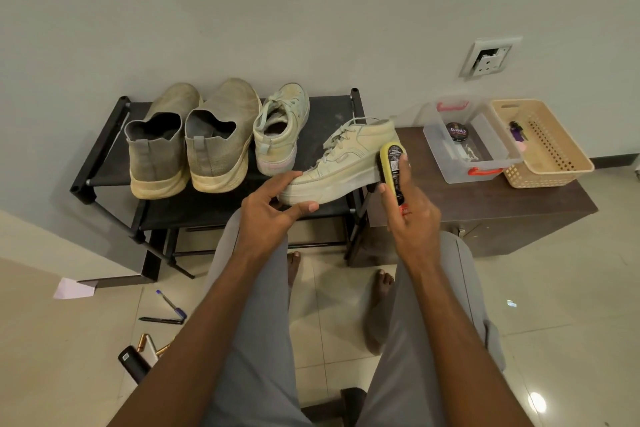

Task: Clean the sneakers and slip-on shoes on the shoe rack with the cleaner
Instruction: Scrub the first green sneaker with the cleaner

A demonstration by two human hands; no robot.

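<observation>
The left hand [273, 203] grips the toe end of a pale lace-up sneaker [341, 163], thumb under the sole and fingers over the front, holding it tilted just above the front edge of the shoe rack [104, 156]. The right hand [408, 215] is curled round the cleaner [393, 166], a yellow-topped applicator with a dark label, and its head lies against the sneaker's heel side. The step in hand looks like working the cleaner along the rear side of this first sneaker.

On the shoe rack, behind the held sneaker, stands its partner sneaker [282, 128], heel towards the person. Further along the shoe rack to the left sit the two grey slip-on shoes [188, 142], side by side and visibly grimy at the soles.

Right of the shoe rack a low brown table [485, 208] carries a clear plastic box [467, 139] and, touching it, a beige basket [543, 146].

The next move probably calls for steady strokes along the midsole, with the left hand turning the sneaker to bring the uncleaned side round. Three shoes appear untouched, so the task seems early.
</observation>
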